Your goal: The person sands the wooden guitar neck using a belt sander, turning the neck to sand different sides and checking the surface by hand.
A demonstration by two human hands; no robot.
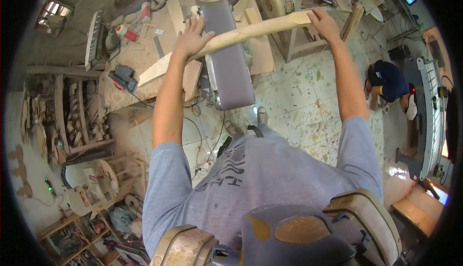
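A long, slightly curved pale wooden piece [260,29] lies slantwise across the brown belt of a belt sander [233,78], its right end farther away than its left. My right hand [324,25] is closed around the right end, beyond the belt. Flat on top of the wood, just left of the belt, rests my left hand [192,40], with fingers stretched forward and thumb pointing right. The wood's left end passes under my left forearm and tapers above the workbench [125,58]. Whether its underside touches the belt is hidden.
A sander-like power tool [124,78] and red-and-white bottles [126,32] sit on the bench. A wooden frame [294,29] stands beyond the wood. Cables [197,131] trail on the floor below. At the right, a person [387,81] bends beside a large grey machine [424,116].
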